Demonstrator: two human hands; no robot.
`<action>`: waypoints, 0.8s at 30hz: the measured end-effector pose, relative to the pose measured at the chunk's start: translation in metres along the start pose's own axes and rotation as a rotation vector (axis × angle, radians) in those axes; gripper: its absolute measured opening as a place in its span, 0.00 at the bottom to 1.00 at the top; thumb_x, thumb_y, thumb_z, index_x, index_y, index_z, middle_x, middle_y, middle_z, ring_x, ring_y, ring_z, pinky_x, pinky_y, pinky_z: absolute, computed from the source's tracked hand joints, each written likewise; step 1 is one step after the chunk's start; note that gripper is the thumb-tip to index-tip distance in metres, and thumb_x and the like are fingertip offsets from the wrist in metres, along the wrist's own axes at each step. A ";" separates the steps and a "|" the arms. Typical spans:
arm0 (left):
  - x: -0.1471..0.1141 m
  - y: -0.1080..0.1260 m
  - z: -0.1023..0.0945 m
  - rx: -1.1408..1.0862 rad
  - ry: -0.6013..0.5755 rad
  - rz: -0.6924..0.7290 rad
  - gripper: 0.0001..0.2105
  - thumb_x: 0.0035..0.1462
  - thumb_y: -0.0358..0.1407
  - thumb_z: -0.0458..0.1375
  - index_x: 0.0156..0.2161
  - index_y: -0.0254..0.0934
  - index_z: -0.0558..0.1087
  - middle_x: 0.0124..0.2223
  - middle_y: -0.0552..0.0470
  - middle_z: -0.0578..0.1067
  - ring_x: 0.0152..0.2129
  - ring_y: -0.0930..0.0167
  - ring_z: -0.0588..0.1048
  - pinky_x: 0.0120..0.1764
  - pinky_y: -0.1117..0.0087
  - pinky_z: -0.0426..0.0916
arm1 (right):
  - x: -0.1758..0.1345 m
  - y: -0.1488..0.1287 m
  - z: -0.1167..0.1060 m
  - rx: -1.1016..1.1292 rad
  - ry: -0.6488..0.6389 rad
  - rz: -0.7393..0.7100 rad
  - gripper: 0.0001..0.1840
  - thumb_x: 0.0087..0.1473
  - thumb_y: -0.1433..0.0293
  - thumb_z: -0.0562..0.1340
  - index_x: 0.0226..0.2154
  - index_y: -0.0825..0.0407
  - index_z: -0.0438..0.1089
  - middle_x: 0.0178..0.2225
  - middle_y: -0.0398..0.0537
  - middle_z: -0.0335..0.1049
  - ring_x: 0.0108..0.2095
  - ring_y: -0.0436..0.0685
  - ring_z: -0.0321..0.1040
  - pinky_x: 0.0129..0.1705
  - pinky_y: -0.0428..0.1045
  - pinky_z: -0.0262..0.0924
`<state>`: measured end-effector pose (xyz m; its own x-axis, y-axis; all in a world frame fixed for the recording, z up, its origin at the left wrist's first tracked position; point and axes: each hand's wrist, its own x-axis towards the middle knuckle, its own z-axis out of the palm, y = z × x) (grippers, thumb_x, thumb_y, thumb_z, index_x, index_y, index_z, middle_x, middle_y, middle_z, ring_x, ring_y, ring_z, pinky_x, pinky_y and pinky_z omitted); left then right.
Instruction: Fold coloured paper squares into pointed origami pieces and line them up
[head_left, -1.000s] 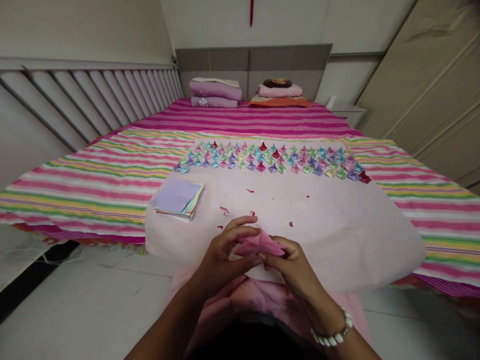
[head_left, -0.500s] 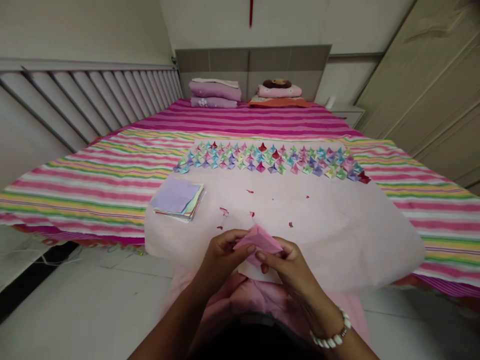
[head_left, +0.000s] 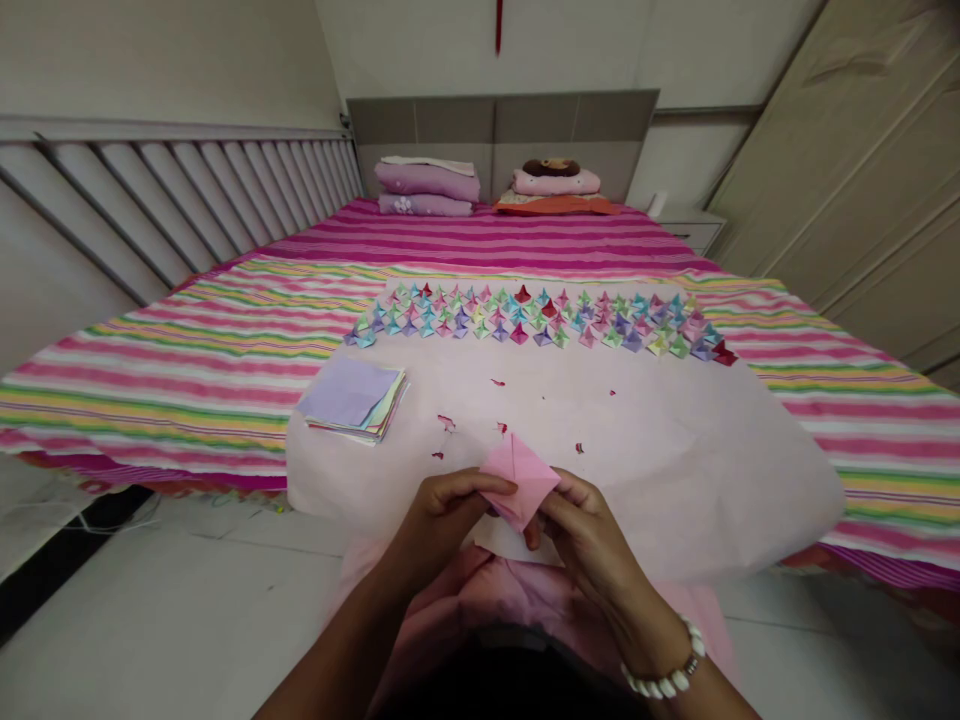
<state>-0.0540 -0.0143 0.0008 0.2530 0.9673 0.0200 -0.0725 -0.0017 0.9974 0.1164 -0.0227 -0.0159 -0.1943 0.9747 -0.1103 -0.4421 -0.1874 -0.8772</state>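
Note:
A pink piece of folded origami paper (head_left: pixel 523 477), diamond-shaped with a crease down from its top corner, is held up between both hands. My left hand (head_left: pixel 450 508) pinches its left corner, thumb on the near face. At the right corner, my right hand (head_left: pixel 581 515) grips the paper, with one fingertip showing under the lower edge. Fingers behind the paper are hidden. Beyond the hands lies a large pale sheet (head_left: pixel 675 440) on the bed. A stack of coloured paper squares (head_left: pixel 352 392), lilac on top, rests at its left.
Several rows of small folded paper pieces (head_left: pixel 519 330) in many colours span the sheet's far part. Small red scraps or marks (head_left: pixel 445 422) dot its middle. Folded bedding (head_left: pixel 427 188) sits by the headboard (head_left: pixel 450 120). A railing (head_left: pixel 187 200) runs along the left.
The pink paper has tipped up and now shows a flatter, fuller diamond face. My right thumb has moved off its front toward the right corner. The view has shifted slightly.

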 end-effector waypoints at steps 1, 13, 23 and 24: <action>0.000 0.001 -0.001 0.012 -0.016 0.000 0.10 0.53 0.28 0.57 0.34 0.41 0.82 0.34 0.53 0.82 0.34 0.70 0.77 0.39 0.71 0.70 | 0.000 0.000 0.000 0.003 -0.003 -0.001 0.06 0.49 0.68 0.66 0.26 0.55 0.75 0.17 0.42 0.70 0.16 0.47 0.63 0.23 0.43 0.54; 0.002 0.009 0.003 0.129 0.024 0.062 0.08 0.53 0.35 0.61 0.36 0.37 0.81 0.36 0.48 0.80 0.36 0.68 0.76 0.37 0.70 0.69 | 0.002 -0.004 -0.005 0.023 -0.028 -0.059 0.11 0.47 0.62 0.67 0.27 0.55 0.75 0.21 0.44 0.70 0.23 0.51 0.65 0.29 0.47 0.60; 0.009 0.001 0.016 -0.209 0.246 -0.078 0.31 0.41 0.33 0.69 0.54 0.34 0.69 0.31 0.53 0.80 0.30 0.71 0.78 0.37 0.71 0.71 | 0.007 0.001 0.000 -0.107 0.178 -0.064 0.10 0.37 0.67 0.75 0.23 0.54 0.76 0.21 0.41 0.70 0.23 0.49 0.60 0.26 0.45 0.55; 0.009 0.002 0.014 -0.220 0.262 -0.106 0.32 0.41 0.33 0.70 0.54 0.32 0.68 0.29 0.54 0.79 0.28 0.72 0.77 0.36 0.71 0.71 | 0.006 0.001 0.000 -0.107 0.181 -0.060 0.10 0.37 0.68 0.74 0.23 0.54 0.76 0.20 0.41 0.70 0.23 0.49 0.60 0.26 0.45 0.55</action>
<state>-0.0379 -0.0088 0.0035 0.0162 0.9914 -0.1295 -0.2725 0.1290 0.9535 0.1148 -0.0167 -0.0176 -0.0059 0.9914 -0.1304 -0.3508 -0.1241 -0.9282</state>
